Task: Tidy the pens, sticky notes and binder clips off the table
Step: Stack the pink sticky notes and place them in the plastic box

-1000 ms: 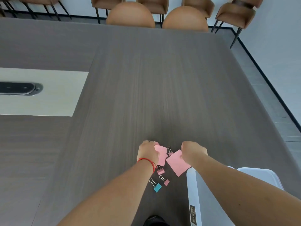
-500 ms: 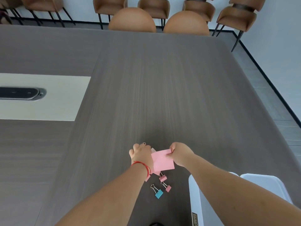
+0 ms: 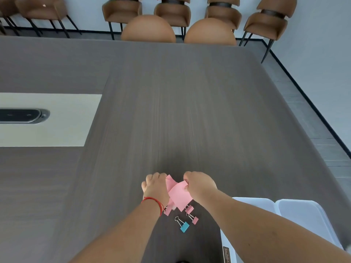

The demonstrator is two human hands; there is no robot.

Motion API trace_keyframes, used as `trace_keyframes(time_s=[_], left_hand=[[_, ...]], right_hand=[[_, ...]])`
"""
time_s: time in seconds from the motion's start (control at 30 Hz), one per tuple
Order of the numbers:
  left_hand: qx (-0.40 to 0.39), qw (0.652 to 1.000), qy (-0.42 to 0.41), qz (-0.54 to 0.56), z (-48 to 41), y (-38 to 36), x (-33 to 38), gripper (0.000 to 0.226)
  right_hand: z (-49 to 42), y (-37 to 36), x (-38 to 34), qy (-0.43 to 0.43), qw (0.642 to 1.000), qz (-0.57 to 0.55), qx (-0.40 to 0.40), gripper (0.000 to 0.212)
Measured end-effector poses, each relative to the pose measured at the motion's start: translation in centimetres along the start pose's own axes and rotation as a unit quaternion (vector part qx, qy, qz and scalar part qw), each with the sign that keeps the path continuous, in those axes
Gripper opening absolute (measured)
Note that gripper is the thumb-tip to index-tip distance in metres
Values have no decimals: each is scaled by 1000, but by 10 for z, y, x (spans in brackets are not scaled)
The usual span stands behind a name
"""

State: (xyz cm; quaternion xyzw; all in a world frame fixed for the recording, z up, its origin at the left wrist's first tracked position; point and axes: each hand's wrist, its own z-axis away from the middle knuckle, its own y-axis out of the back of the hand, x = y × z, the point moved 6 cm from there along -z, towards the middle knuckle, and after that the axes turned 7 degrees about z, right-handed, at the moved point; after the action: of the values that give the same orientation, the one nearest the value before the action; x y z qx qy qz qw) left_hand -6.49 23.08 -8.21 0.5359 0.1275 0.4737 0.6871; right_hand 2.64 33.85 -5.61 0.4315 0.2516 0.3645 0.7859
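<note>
A grey wood-grain table [image 3: 190, 101] is seen with a pale inset panel [image 3: 57, 120] at left, in which a dark oval socket cover [image 3: 22, 115] is set. Brown chairs [image 3: 218, 14] are ranged along the far wall.

You get soft, even daylight with no glare; a faint shadow darkens the table [image 3: 190, 111] ahead of your hands. Wide-angle bending curves the edges, and detail is slightly soft.
</note>
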Motion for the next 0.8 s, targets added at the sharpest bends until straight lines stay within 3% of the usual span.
trace_keyframes(time_s=[0.1,0.3,0.43,0.57,0.7,0.8], left_hand=[[-2,1000,1,9,-3,-2,3,61],[-78,995,-14,-65,-10,-3,12,49],[-76,995,-27,-50,-12,-1,11,44],[-25,997,-39,57,-10,5,7,8],[-91,959,-11,268,-6,15,12,14],[-133,944,-62,297,1,32,18,11]], right_hand=[[1,-7,1,-3,1000,10,-5,24],[1,-12,3,-25,1000,2,-9,23],[2,-10,4,7,1000,20,11,26],[6,-1,0,64,995,45,54,20],[9,18,4,46,990,-45,127,11],[13,33,5,50,982,-80,163,13]])
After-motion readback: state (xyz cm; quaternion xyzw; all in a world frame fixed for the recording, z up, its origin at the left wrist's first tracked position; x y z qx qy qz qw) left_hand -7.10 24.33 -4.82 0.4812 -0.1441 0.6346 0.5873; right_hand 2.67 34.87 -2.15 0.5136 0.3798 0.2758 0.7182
